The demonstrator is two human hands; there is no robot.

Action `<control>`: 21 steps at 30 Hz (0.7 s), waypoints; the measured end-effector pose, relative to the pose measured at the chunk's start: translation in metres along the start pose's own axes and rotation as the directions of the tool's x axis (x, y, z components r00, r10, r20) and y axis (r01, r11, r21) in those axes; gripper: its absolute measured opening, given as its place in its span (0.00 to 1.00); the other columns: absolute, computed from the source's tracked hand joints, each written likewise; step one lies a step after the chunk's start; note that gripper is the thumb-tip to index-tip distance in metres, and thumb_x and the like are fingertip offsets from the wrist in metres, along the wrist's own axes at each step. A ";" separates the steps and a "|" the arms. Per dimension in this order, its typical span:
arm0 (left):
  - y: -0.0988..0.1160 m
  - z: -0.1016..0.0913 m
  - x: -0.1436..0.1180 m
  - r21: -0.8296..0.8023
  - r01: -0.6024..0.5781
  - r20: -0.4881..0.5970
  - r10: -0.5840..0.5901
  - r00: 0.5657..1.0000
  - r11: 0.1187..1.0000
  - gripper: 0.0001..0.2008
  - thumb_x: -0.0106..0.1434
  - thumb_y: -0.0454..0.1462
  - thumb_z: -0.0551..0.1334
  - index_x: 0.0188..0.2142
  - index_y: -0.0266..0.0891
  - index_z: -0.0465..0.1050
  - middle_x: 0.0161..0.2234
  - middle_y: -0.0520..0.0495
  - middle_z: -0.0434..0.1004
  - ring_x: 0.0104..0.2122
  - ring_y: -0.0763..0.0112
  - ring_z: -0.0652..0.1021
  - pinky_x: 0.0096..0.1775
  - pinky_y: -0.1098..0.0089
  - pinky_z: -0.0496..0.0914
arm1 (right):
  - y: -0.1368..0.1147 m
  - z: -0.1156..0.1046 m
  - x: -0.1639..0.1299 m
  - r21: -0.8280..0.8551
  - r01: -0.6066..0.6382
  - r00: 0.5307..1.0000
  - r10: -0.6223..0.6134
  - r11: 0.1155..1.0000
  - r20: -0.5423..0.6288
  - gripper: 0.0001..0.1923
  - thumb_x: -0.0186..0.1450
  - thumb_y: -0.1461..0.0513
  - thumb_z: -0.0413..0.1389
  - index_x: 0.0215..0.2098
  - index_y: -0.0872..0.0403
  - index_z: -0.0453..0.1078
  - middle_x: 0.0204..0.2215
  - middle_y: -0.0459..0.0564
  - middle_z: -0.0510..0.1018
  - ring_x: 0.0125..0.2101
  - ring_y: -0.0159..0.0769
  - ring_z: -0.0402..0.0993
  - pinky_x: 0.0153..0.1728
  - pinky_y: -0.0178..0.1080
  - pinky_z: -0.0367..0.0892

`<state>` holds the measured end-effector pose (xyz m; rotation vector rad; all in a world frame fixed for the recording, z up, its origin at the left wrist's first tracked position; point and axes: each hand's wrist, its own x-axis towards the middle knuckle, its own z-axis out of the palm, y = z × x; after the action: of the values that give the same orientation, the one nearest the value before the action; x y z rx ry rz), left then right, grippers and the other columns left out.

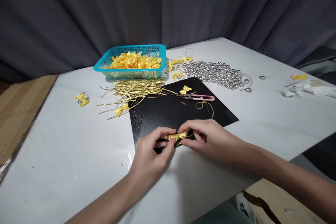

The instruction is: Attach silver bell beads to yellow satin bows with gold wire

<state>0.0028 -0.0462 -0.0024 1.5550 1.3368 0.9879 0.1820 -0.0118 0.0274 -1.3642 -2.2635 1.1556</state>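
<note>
Between my two hands, over the near edge of a black mat [168, 112], is a small yellow ribbon bow [177, 136] with a gold cord running out at its sides. My left hand [157, 147] pinches the bow's left end between thumb and fingers. The right end is held by my right hand [202, 134], its thumb and forefinger closed about the bow and cord. Beyond them on the mat lie pink-handled thread snips [201, 97], another yellow bow [185, 90] and a loop of gold cord [206, 105].
A blue basket [130, 73] full of yellow bows stands at the back, with a pile of gold cords [139, 88] before it. Many silver bells [215, 73] spread to the right. Single bows [82, 99] lie around; a white figure [309, 89] rests far right.
</note>
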 end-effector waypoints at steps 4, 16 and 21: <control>-0.001 0.001 0.002 -0.036 0.046 -0.012 -0.047 0.999 0.998 0.05 0.57 0.34 0.62 0.35 0.37 0.75 0.33 0.47 0.81 0.31 0.73 0.79 0.32 0.79 0.75 | 0.003 -0.006 0.003 0.081 0.044 0.998 -0.041 0.996 -0.037 0.13 0.64 0.58 0.52 0.37 0.58 0.74 0.20 0.44 0.68 0.19 0.23 0.56 0.19 0.28 0.51; -0.001 0.001 0.002 0.021 0.079 -0.001 -0.079 0.997 0.997 0.06 0.56 0.34 0.62 0.33 0.36 0.77 0.31 0.45 0.80 0.26 0.74 0.77 0.29 0.77 0.73 | 0.000 -0.033 0.001 -0.309 0.271 0.962 -0.264 0.912 0.066 0.14 0.67 0.61 0.47 0.34 0.58 0.73 0.29 0.51 0.74 0.29 0.30 0.68 0.30 0.32 0.59; 0.004 0.002 0.005 0.036 0.070 0.039 -0.071 0.997 0.997 0.06 0.56 0.34 0.62 0.33 0.36 0.76 0.29 0.46 0.78 0.26 0.74 0.76 0.26 0.77 0.71 | -0.011 -0.029 -0.001 -0.307 0.305 0.952 -0.294 0.901 0.082 0.13 0.67 0.62 0.46 0.35 0.57 0.73 0.31 0.51 0.75 0.31 0.31 0.70 0.31 0.32 0.60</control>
<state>0.0065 -0.0414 0.0006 1.5350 1.3783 0.8895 0.1918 -0.0012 0.0546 -1.0403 -2.6540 0.7430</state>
